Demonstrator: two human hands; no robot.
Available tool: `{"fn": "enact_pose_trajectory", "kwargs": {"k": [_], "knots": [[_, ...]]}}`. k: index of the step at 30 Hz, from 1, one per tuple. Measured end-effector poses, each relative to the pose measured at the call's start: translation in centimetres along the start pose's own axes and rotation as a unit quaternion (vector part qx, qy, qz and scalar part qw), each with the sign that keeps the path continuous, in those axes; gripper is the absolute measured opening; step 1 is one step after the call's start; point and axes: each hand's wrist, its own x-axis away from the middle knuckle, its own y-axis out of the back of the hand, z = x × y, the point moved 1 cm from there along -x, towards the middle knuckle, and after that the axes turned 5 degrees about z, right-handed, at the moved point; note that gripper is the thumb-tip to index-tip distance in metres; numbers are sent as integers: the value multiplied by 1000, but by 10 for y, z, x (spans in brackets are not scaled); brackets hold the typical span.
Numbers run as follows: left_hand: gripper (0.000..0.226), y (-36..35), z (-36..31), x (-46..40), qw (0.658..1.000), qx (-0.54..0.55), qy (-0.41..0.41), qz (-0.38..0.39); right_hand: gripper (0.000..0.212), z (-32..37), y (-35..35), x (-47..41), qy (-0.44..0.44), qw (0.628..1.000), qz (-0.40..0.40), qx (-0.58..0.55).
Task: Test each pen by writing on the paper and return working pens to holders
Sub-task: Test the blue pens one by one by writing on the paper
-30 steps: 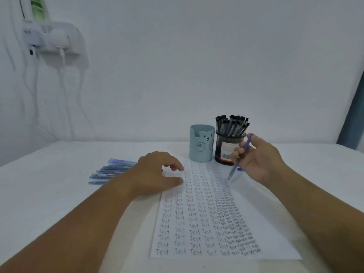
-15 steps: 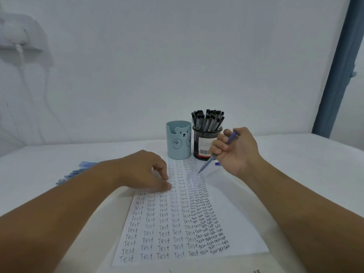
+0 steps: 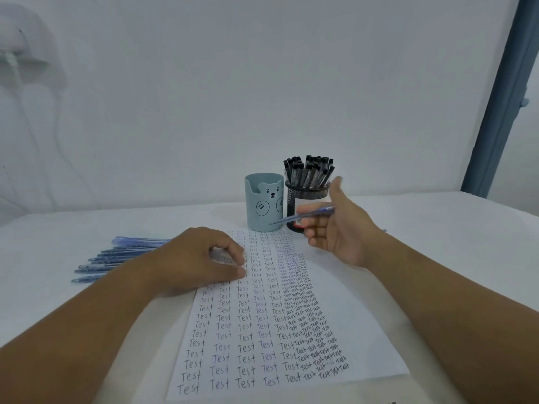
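A white paper (image 3: 358,330) covered in rows of "Test" lies on the table. My left hand (image 3: 201,260) rests on its upper left corner, fingers loosely curled. My right hand (image 3: 338,228) hovers above the paper's top right, palm turned left, holding a blue pen (image 3: 294,218) across its fingers, tip pointing left toward the light blue bear holder (image 3: 264,205). Behind my right hand stands a black mesh holder (image 3: 306,196) full of black-capped pens. Several blue pens (image 3: 116,258) lie in a row on the table, left of my left hand.
The white table (image 3: 437,228) runs back to a white wall. A blue-grey door frame (image 3: 501,106) stands at the right. A wall-mounted white fixture with cables (image 3: 17,53) hangs at the upper left.
My right hand has lifted the pen off the paper and turned it from a writing grip to lie level, tip toward the bear holder. My left hand stays on the paper.
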Motion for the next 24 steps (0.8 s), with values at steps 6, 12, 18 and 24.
{"fn": "enact_pose_trajectory", "kwargs": {"k": [6, 12, 18, 24], "knots": [[21, -1, -1, 0, 1000, -11, 6, -12, 25, -8, 9, 2, 66, 988, -35, 135], [22, -2, 1, 1, 1000, -10, 7, -12, 10, -11, 2, 6, 64, 967, -12, 245], [24, -3, 3, 0, 1000, -12, 7, -11, 10, -11, 1, 5, 69, 939, -20, 337], [23, -3, 3, 0, 1000, -11, -1, -12, 16, -13, 0, 1, 51, 939, -22, 339]]}}
